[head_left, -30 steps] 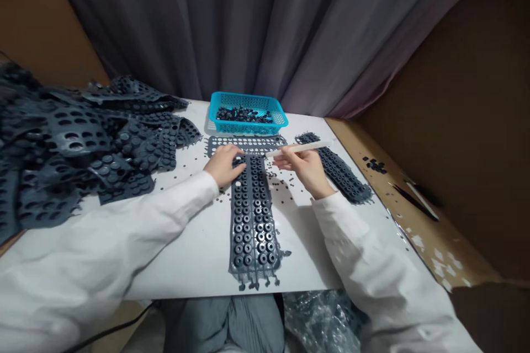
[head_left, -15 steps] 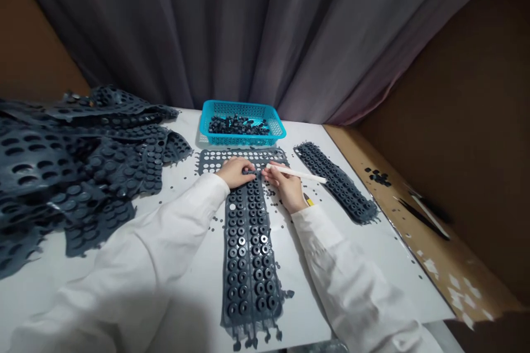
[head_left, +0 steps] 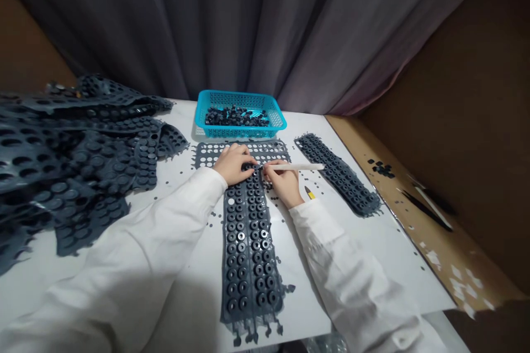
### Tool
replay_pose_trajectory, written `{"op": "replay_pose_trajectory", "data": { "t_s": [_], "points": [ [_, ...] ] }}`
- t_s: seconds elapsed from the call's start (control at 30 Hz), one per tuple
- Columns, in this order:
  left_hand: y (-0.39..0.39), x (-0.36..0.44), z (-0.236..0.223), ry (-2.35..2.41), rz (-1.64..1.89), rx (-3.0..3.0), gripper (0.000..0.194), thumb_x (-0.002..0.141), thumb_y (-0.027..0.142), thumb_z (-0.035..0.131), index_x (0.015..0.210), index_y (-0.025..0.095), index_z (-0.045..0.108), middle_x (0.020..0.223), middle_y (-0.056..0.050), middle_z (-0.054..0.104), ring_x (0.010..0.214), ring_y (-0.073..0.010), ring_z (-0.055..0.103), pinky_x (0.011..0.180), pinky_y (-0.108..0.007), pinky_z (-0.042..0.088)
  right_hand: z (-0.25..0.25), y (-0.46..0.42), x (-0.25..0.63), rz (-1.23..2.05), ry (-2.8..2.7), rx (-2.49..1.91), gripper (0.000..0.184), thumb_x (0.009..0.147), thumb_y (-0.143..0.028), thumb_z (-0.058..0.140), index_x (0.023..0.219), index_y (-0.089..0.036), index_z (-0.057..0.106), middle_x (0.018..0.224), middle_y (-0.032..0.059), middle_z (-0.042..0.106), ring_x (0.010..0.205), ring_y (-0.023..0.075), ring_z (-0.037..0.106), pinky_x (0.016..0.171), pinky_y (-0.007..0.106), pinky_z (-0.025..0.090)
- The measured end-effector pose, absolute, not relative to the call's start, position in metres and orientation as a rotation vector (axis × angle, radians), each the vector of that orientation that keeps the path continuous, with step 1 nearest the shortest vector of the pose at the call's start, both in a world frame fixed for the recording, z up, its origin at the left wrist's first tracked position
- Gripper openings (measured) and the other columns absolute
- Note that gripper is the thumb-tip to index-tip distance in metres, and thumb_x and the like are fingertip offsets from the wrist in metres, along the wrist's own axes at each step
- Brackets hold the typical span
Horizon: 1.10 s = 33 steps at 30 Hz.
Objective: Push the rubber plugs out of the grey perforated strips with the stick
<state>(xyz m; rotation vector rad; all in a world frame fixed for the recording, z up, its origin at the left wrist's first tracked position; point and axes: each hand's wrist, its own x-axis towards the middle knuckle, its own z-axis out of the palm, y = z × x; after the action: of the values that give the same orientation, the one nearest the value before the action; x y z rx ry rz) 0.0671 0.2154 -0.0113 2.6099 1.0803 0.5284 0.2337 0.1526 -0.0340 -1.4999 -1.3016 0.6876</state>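
A long dark grey moulded rubber sheet (head_left: 248, 237) lies lengthwise before me, with rows of raised ring-shaped parts and one white hole near its upper left. My left hand (head_left: 232, 165) rests at its far end, thumb and fingers closed on the sheet's edge there. In my right hand (head_left: 285, 183) is a slim white stick (head_left: 298, 166), held like a pen and pointing left. Its tip meets the sheet's far end close to my left thumb; the exact contact is too small to make out. Beyond, partly under my left hand, lies a punched-out rubber sheet (head_left: 202, 155).
A blue basket (head_left: 240, 131) with small black parts stands at the back. Crumpled rubber sheets (head_left: 99, 160) are heaped at left. Another ringed sheet (head_left: 339, 176) lies at right, near a yellow-and-black tool tip (head_left: 309, 193). Tweezers (head_left: 426, 209) and black bits (head_left: 381, 168) lie on the brown surface.
The white stick has swung from a slant to nearly level, its tip now lower against the sheet's far end. Both hands stay close together there. The view has shifted slightly.
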Motion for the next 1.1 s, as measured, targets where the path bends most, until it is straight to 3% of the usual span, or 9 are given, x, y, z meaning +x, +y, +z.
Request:
{"op": "replay_pose_trajectory", "data": {
  "t_s": [0.27, 0.5, 0.7, 1.1],
  "points": [
    [0.218, 0.066, -0.014, 1.080, 0.505, 2.607, 0.024, 0.078, 0.036, 0.055, 0.096, 0.026, 0.068, 0.098, -0.005, 0.055, 0.097, -0.0244, 0.045, 0.085, -0.041, 0.034, -0.034, 0.154, 0.232, 0.654, -1.374, -1.506, 0.019, 0.075, -0.033, 0.052, 0.077, -0.017, 0.061, 0.066, 0.0016, 0.064, 0.058, 0.0146, 0.058, 0.057, 0.025, 0.046],
    [0.219, 0.067, -0.011, 0.967, 0.414, 2.789, 0.027, 0.082, 0.034, 0.051, 0.104, 0.026, 0.064, 0.104, -0.006, 0.056, 0.101, -0.0252, 0.044, 0.085, -0.041, 0.033, -0.019, 0.155, 0.226, 0.395, -1.652, -1.547, 0.016, 0.079, -0.026, 0.045, 0.071, -0.018, 0.056, 0.062, 0.0007, 0.058, 0.058, 0.0144, 0.054, 0.058, 0.024, 0.039],
    [0.219, 0.069, -0.012, 0.965, 0.387, 2.928, 0.021, 0.085, 0.031, 0.049, 0.094, 0.020, 0.065, 0.102, -0.007, 0.059, 0.098, -0.0252, 0.045, 0.080, -0.040, 0.034, -0.009, 0.161, 0.212, 0.205, -1.942, -1.658, 0.012, 0.079, -0.017, 0.040, 0.079, -0.018, 0.053, 0.066, 0.0044, 0.059, 0.062, 0.0179, 0.051, 0.059, 0.026, 0.034],
    [0.219, 0.077, 0.007, 0.859, 0.260, 3.051, 0.019, 0.080, 0.028, 0.056, 0.090, 0.017, 0.067, 0.100, -0.008, 0.061, 0.098, -0.0253, 0.052, 0.079, -0.037, 0.040, -0.025, 0.158, 0.219, 0.241, -1.832, -1.499, 0.014, 0.083, -0.019, 0.040, 0.070, -0.022, 0.040, 0.060, -0.0015, 0.048, 0.056, 0.0153, 0.046, 0.057, 0.026, 0.031]
  ]
}}
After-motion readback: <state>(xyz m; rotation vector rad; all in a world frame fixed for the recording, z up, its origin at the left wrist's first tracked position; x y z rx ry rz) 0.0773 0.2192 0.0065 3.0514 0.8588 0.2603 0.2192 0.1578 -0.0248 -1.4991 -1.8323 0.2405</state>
